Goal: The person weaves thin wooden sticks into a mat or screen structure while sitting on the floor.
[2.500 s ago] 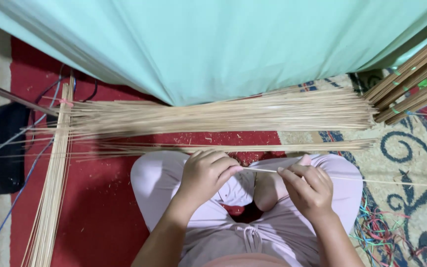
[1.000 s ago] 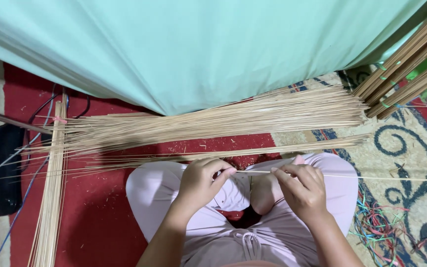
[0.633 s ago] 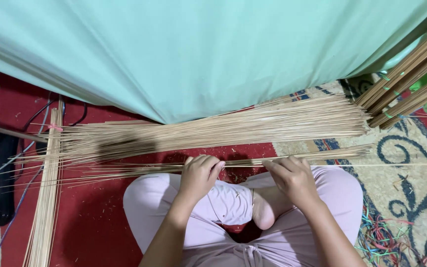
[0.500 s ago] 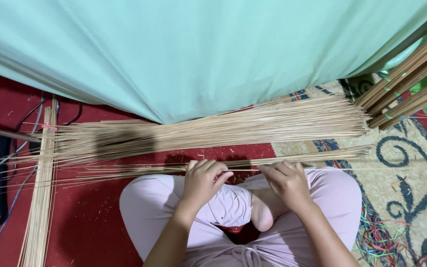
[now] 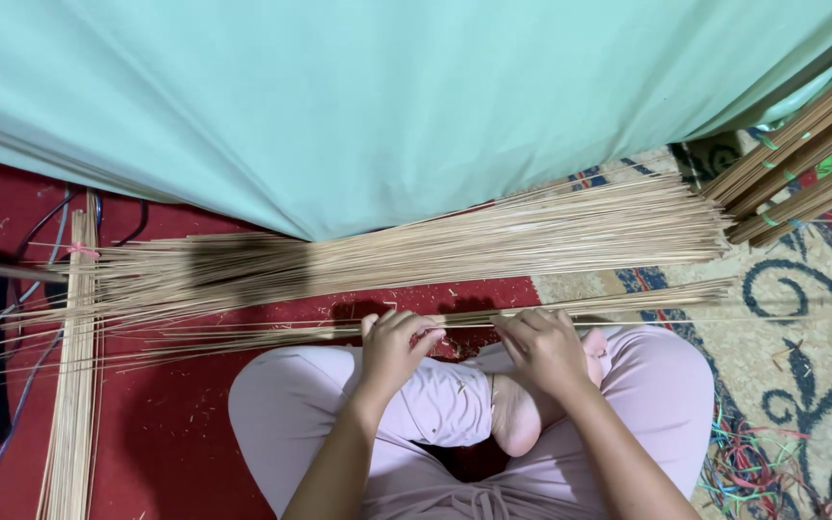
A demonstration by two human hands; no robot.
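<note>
Both hands on thin stick row lying left-right just ahead of knees; left hand fingers curled on it, right hand fingers resting flat, loosely together.

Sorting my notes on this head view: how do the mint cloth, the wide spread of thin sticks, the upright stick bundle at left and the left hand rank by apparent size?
1. mint cloth
2. spread of thin sticks
3. upright stick bundle
4. left hand, though it sits nearer the camera.

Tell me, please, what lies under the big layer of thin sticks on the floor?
Under the thin sticks a red carpet shows, with a patterned beige rug at right. Their far edge is hidden under the turquoise cloth.
</note>
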